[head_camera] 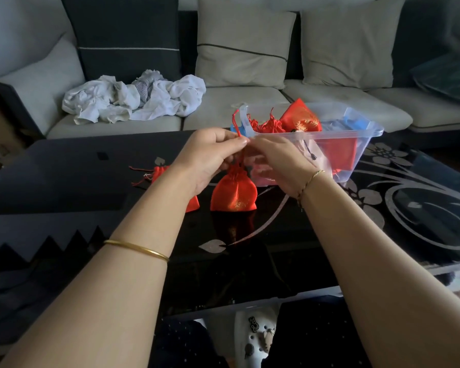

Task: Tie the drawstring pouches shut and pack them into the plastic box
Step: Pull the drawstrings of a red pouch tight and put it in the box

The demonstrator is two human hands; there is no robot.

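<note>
Grey and beige cushioned sofa (223,107) runs across the top of the frame, crumpled white cloth heap (133,99) on its seat at upper left. Below it, black glossy tabletop (64,168) with silver flower inlay at right; slick and reflective. Clear plastic box (356,144) sits on it right of centre, with several tied red pouches (271,126) already inside. Two loose red pouches (160,172) lie left of centre, cords trailing, one partly behind the forearm. Red satin drawstring pouch (234,192) stands at centre just in front of the box, neck gathered, base seemingly touching the tabletop. Left hand (210,158) and right hand (279,166) meet above it. Left grip is narrow, thumb and forefinger pinching the red cord (237,126), whose free end rises above the knuckles. Right grip is also narrow, fingertips closing on the same cord beside the left thumb. Step judged: knotting. Keep the neck cinched under tension while forming the loop, seat the knot close against the gathers, and let the pouch's weight steady it. The satin may slip on the gloss.
</note>
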